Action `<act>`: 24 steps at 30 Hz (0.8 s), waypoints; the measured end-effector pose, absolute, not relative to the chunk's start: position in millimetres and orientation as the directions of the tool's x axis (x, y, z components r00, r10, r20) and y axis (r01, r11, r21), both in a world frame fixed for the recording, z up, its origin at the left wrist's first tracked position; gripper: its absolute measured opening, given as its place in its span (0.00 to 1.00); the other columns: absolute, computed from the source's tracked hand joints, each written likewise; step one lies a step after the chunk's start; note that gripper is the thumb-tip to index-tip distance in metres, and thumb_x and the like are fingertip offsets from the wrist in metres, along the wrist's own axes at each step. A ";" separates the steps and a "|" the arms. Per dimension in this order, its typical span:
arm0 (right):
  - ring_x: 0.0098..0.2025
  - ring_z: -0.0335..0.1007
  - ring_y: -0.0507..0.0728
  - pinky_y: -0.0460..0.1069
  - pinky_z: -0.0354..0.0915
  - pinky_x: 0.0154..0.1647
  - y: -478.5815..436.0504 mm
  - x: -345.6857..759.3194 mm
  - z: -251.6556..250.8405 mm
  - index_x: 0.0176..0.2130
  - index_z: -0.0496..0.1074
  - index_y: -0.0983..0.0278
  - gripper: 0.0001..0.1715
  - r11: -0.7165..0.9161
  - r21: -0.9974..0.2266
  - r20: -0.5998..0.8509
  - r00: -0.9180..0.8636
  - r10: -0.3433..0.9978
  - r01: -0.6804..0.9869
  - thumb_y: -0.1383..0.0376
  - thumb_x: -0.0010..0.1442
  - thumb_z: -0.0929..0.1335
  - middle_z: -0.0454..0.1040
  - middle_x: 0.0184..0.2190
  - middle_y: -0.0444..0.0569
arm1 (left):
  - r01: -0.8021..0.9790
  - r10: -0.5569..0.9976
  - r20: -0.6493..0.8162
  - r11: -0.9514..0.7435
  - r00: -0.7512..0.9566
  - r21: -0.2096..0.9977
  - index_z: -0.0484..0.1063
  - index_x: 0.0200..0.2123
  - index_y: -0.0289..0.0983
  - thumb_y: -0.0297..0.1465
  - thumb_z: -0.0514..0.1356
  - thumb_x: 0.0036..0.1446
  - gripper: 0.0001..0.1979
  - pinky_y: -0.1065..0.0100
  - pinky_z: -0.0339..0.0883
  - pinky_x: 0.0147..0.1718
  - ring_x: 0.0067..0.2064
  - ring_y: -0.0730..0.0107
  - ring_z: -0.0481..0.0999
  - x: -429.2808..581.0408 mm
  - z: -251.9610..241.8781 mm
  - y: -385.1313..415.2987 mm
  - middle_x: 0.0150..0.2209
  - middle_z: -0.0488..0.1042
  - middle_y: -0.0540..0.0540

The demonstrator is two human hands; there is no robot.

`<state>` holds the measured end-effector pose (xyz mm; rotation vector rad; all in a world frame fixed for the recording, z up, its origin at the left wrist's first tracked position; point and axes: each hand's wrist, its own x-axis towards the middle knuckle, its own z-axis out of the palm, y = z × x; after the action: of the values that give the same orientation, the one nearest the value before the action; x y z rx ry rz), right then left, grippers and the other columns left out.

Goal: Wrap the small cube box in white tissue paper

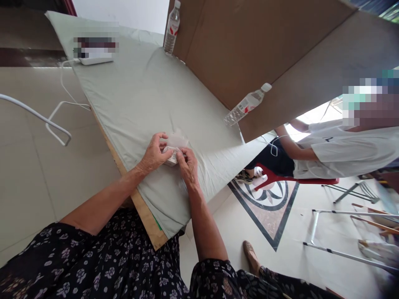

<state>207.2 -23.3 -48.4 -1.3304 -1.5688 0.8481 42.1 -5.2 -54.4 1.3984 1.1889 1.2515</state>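
A small, pale box-shaped packet [171, 160] with faint print on its side rests on the cloth-covered table near its front edge. Thin white wrapping [177, 138], paper or film, spreads out behind and over its top. My left hand [155, 153] curls around the left side, thumb on the packet's upper edge and fingers behind. With thumb and fingers together, my right hand [188, 165] pinches the wrapping at the right top edge. Both hands are closed. Fingers partly hide the packet, so its exact contents cannot be told.
Two clear water bottles, one upright [172, 31] and one nearer [247, 105], stand along a tall cardboard panel [237, 45]. A white power strip [96, 61] with cables lies at the far left. Beyond the panel, a person in a white shirt [346, 151] sits on a red chair.
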 end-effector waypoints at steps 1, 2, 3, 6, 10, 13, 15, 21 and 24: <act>0.45 0.72 0.57 0.52 0.69 0.47 -23.1 207.1 -48.9 0.40 0.75 0.61 0.17 0.201 -0.906 0.204 -0.032 0.978 0.372 0.51 0.65 0.66 0.77 0.45 0.51 | 0.087 0.989 0.144 -0.145 0.010 0.986 0.63 0.51 0.39 0.39 0.65 0.49 0.27 0.66 0.75 0.40 0.43 0.69 0.78 42.1 -54.5 -5.3 0.60 0.68 0.35; 0.44 0.72 0.56 0.52 0.69 0.47 -22.7 206.9 -49.5 0.40 0.75 0.61 0.17 0.212 -0.905 0.217 -0.027 0.976 0.368 0.51 0.65 0.66 0.78 0.44 0.51 | 0.080 0.991 0.130 -0.130 0.004 0.988 0.65 0.48 0.38 0.39 0.65 0.48 0.25 0.66 0.75 0.41 0.44 0.68 0.78 42.0 -54.1 -5.3 0.61 0.67 0.36; 0.44 0.72 0.56 0.52 0.69 0.47 -22.3 206.6 -50.1 0.40 0.75 0.61 0.17 0.223 -0.905 0.231 -0.021 0.973 0.361 0.51 0.65 0.66 0.78 0.43 0.50 | 0.079 0.994 0.113 -0.114 0.011 0.990 0.66 0.45 0.38 0.39 0.65 0.47 0.23 0.65 0.75 0.42 0.44 0.67 0.78 41.9 -53.2 -5.3 0.61 0.68 0.36; 0.43 0.72 0.56 0.53 0.68 0.49 -21.7 205.7 -51.2 0.39 0.76 0.61 0.16 0.243 -0.907 0.257 -0.004 0.966 0.344 0.52 0.65 0.67 0.78 0.41 0.50 | 0.130 0.991 0.124 -0.129 0.048 0.983 0.70 0.38 0.37 0.38 0.63 0.49 0.14 0.61 0.74 0.47 0.46 0.64 0.77 40.9 -49.2 -5.5 0.54 0.73 0.39; 0.43 0.73 0.57 0.53 0.68 0.50 -22.1 204.3 -50.5 0.39 0.76 0.60 0.16 0.255 -0.907 0.270 -0.002 0.963 0.335 0.52 0.66 0.66 0.78 0.41 0.49 | 0.171 0.983 0.171 -0.180 0.069 0.969 0.70 0.32 0.38 0.36 0.60 0.51 0.08 0.61 0.72 0.49 0.51 0.60 0.75 39.2 -44.9 -5.1 0.46 0.74 0.41; 0.43 0.73 0.57 0.53 0.68 0.50 -22.3 203.2 -49.8 0.38 0.76 0.60 0.17 0.266 -0.909 0.283 0.006 0.959 0.322 0.52 0.66 0.66 0.78 0.40 0.49 | 0.180 0.979 0.180 -0.195 0.096 0.964 0.71 0.31 0.38 0.35 0.60 0.52 0.07 0.63 0.70 0.49 0.49 0.61 0.75 37.7 -43.1 -4.4 0.41 0.73 0.44; 0.43 0.72 0.57 0.53 0.68 0.49 -22.2 202.7 -49.3 0.37 0.76 0.60 0.17 0.266 -0.912 0.286 0.020 0.958 0.310 0.52 0.66 0.66 0.77 0.39 0.49 | 0.185 0.976 0.181 -0.202 0.122 0.962 0.71 0.31 0.38 0.35 0.60 0.53 0.07 0.64 0.69 0.48 0.46 0.63 0.74 36.6 -42.3 -4.1 0.40 0.73 0.45; 0.46 0.72 0.57 0.55 0.67 0.56 -21.6 201.5 -47.6 0.33 0.76 0.60 0.16 0.244 -0.922 0.274 0.062 0.960 0.300 0.53 0.65 0.68 0.76 0.41 0.49 | 0.147 0.963 0.199 -0.227 0.180 0.963 0.72 0.31 0.37 0.36 0.63 0.53 0.08 0.65 0.67 0.45 0.42 0.66 0.72 34.2 -42.8 -1.9 0.41 0.72 0.45; 0.47 0.72 0.58 0.55 0.67 0.55 -21.8 199.9 -47.2 0.32 0.77 0.60 0.16 0.236 -0.931 0.265 0.072 0.961 0.277 0.53 0.65 0.68 0.75 0.42 0.50 | 0.116 0.955 0.200 -0.229 0.219 0.966 0.73 0.31 0.37 0.37 0.63 0.54 0.09 0.66 0.67 0.44 0.42 0.67 0.72 33.7 -44.0 0.0 0.41 0.72 0.45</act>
<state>199.9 -21.8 -47.2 -1.2516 -1.4291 0.7993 33.7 0.0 -44.0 1.5644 1.0412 1.1367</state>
